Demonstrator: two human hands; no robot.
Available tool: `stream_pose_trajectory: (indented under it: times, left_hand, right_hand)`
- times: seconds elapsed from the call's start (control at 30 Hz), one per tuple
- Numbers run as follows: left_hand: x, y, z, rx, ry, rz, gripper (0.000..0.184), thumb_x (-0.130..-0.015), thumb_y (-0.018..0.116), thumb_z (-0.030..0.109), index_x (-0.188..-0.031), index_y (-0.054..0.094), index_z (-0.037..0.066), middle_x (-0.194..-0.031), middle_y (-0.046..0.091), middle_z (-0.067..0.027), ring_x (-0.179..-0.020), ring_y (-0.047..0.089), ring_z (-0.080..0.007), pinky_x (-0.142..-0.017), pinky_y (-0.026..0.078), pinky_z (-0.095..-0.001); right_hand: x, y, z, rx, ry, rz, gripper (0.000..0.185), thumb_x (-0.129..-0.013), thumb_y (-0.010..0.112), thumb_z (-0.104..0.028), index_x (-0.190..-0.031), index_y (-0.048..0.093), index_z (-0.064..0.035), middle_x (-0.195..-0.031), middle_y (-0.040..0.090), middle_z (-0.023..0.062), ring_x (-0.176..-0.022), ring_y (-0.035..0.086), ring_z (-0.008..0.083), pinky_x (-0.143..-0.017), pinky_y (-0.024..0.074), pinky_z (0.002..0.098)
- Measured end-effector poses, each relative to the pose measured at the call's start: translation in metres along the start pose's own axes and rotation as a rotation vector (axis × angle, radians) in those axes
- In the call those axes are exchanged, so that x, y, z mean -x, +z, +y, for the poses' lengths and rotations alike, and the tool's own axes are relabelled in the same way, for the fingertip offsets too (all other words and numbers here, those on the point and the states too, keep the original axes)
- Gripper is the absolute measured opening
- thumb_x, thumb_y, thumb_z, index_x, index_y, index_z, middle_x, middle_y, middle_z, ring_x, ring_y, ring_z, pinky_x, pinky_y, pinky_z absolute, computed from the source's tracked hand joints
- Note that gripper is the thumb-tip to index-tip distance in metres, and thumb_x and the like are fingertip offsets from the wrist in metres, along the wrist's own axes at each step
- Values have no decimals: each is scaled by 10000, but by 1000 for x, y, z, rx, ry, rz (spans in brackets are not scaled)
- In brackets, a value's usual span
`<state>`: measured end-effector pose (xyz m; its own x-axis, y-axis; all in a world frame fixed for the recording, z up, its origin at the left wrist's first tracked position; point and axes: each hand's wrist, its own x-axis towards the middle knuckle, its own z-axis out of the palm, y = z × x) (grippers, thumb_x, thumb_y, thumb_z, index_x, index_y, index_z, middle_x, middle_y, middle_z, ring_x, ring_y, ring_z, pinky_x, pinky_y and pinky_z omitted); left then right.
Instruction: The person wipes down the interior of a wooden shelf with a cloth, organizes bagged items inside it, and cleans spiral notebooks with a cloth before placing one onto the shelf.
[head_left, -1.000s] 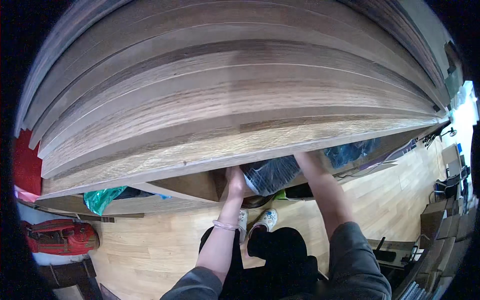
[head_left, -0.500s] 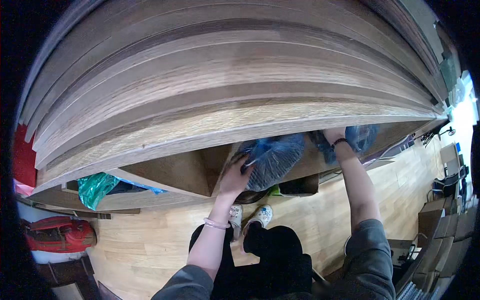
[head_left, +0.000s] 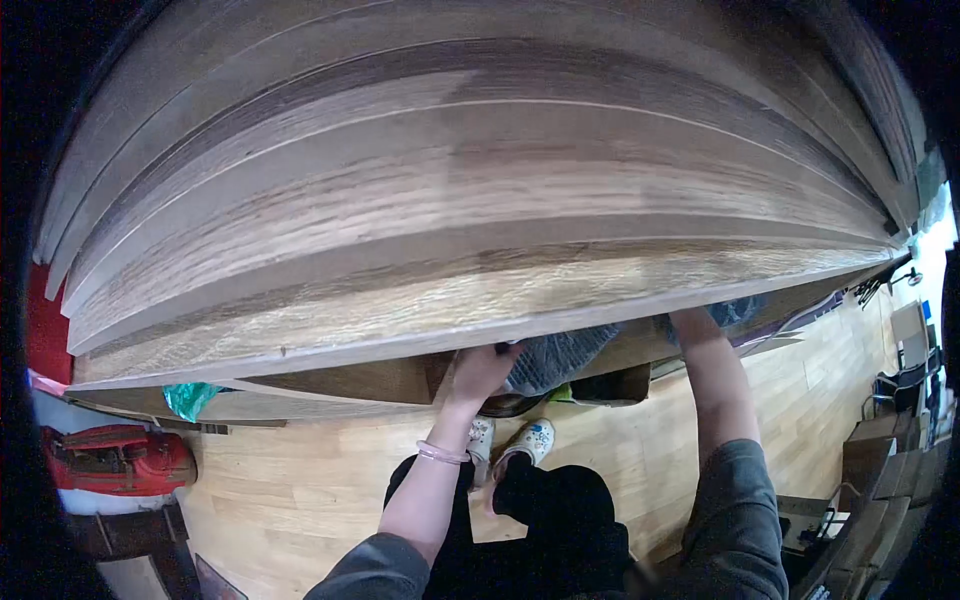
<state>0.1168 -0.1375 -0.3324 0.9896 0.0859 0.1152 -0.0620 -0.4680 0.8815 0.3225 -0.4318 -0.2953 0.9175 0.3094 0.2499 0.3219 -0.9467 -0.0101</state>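
Observation:
Under the edge of a wooden shelf (head_left: 480, 325), my left hand (head_left: 482, 374) touches the left side of a bag wrapped in bluish clear plastic (head_left: 565, 358). Its fingertips are partly hidden, and whether they grip the plastic is unclear. My right hand (head_left: 690, 322) reaches under the same edge beside a second blue plastic bag (head_left: 738, 310); the board hides its fingers. A pink bracelet is on my left wrist.
Green plastic (head_left: 190, 400) hangs from the compartment at the left. A red bag (head_left: 120, 460) lies at the far left. Below the shelf are a dark open box (head_left: 615, 386) and my shoes (head_left: 535, 440). Cardboard boxes (head_left: 870, 450) stand at the right.
Compared with half a second ago, the shelf edge sits lower in view and covers more of both bags. My right hand has moved right since the first frame and has gone out of sight at the fingers.

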Motion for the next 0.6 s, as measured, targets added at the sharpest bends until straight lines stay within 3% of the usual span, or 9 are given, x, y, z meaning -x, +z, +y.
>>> stream_pose_trajectory:
  times: [0.23,0.4,0.6]
  left_hand:
    - [2,-9,26,-79,1,-13,322,-801,602,172,-1092,569,40,-1113,566,-160,-1082,499,-310,-937,366,-354]
    - [1,1,11,-97,103,85,306,-788,615,168,-1062,580,36,-1066,584,-165,-1062,513,-315,-917,380,-354]
    - [1,6,-10,-54,51,6,318,-807,601,178,-1088,570,33,-1078,588,-159,-1045,533,-282,-908,388,-333]
  right_hand:
    - [10,19,47,12,-46,-23,370,-831,458,-284,-1127,530,-75,-1190,509,151,-1136,431,330,-972,304,451]
    - [12,36,34,20,-58,-29,373,-837,451,-294,-1128,529,-74,-1203,500,154,-1148,421,329,-978,297,448]
    - [10,49,29,41,-47,-45,378,-844,443,-306,-1129,527,-72,-1218,489,157,-1161,409,328,-986,289,444]
